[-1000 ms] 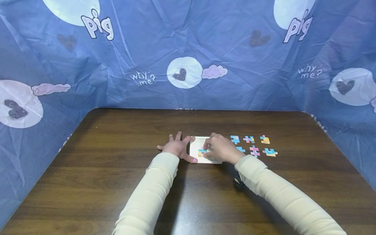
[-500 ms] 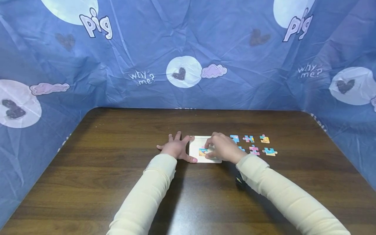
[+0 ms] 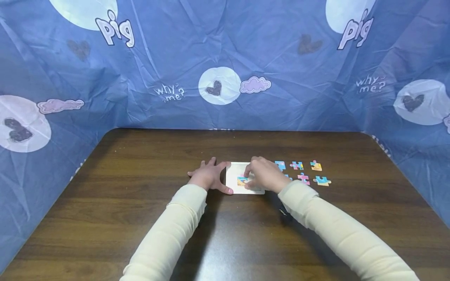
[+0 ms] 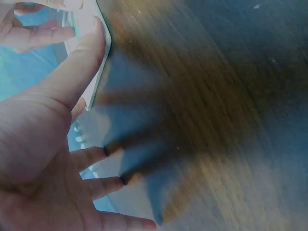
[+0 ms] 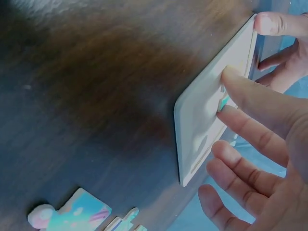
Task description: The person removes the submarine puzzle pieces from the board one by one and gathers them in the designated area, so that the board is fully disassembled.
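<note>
A white puzzle tray (image 3: pixel 237 169) lies flat on the table. My left hand (image 3: pixel 207 175) spreads its fingers at its left side, with thumb (image 4: pixel 89 50) and index finger touching the tray's near and far corners. A small blue-and-yellow jigsaw piece (image 3: pixel 241 181) sits on the tray, low and left of its middle. Over the tray's right part, my right hand (image 3: pixel 265 174) pinches this piece between thumb and index finger, right down at the tray surface. Most of the piece is hidden by those fingers in the right wrist view, where a blue-green bit (image 5: pixel 224 102) shows.
Right of the tray lie several loose jigsaw pieces in two rows, among them a pink piece (image 3: pixel 304 178), a blue-and-yellow piece (image 3: pixel 322 180) and a yellow one (image 3: pixel 316 166). The right hand partly covers the nearest. A blue printed cloth (image 3: pixel 225 113) hangs behind the brown table (image 3: pixel 158 156).
My left forearm has swung slightly left while its hand stays at the tray's edge. The right fingers make small shifts around the jigsaw piece, which stays in about the same spot.
</note>
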A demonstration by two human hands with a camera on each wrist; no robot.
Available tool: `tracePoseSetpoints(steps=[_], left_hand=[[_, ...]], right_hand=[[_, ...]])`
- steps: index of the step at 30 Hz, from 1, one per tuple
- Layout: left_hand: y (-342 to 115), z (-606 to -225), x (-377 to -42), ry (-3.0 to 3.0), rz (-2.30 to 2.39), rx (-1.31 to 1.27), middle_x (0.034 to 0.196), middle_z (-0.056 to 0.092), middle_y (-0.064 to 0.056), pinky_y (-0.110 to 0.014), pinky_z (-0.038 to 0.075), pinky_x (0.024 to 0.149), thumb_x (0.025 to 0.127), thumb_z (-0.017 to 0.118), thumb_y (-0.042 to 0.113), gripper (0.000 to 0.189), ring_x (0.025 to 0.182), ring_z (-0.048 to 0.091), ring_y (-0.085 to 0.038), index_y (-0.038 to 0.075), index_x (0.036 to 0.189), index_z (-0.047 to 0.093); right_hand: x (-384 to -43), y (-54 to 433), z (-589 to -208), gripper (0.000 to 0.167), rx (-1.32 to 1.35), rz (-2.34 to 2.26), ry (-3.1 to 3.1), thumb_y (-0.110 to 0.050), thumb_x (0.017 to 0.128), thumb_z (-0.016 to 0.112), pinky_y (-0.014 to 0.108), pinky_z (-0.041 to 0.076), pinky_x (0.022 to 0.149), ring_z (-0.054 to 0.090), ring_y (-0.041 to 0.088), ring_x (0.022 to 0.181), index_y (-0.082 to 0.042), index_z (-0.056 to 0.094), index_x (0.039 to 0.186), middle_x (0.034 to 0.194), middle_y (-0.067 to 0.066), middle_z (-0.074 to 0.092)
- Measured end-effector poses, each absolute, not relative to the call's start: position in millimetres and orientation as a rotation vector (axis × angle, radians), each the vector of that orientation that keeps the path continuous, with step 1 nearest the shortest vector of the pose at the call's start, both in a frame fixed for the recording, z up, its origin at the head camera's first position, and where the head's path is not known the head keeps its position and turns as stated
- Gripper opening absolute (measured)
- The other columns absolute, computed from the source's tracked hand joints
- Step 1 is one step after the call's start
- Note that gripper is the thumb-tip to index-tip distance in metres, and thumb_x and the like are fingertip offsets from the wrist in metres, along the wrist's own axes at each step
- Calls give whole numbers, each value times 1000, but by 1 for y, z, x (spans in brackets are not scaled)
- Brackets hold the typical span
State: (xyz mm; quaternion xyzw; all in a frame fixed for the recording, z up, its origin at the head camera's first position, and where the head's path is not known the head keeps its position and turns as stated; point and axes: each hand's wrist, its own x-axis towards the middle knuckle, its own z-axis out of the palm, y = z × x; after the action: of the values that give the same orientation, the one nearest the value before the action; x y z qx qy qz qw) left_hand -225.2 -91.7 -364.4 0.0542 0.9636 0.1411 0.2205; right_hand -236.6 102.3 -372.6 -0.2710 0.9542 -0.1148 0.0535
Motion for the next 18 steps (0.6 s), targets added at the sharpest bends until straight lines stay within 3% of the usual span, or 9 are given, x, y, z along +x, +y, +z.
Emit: tracePoseSetpoints(steps=[11,18], left_hand=[[-94,-361,-229,2717,358,153,164,30,-15,-77,32,105,79,87,45,97,147,32,-44,22,159,36],[-96,-362,-227,2686,413,163,166,23,-17,-77,29,106,83,85,43,92,151,21,-45,28,159,36]], right_hand=[[-236,99,-372,23,-802,-292,2902,-23,77,90,41,55,74,60,26,93,-13,79,95,95,4,63],[-236,98,-373,22,-783,-275,2889,-22,79,89,41,55,75,61,25,94,-12,80,96,97,5,65]])
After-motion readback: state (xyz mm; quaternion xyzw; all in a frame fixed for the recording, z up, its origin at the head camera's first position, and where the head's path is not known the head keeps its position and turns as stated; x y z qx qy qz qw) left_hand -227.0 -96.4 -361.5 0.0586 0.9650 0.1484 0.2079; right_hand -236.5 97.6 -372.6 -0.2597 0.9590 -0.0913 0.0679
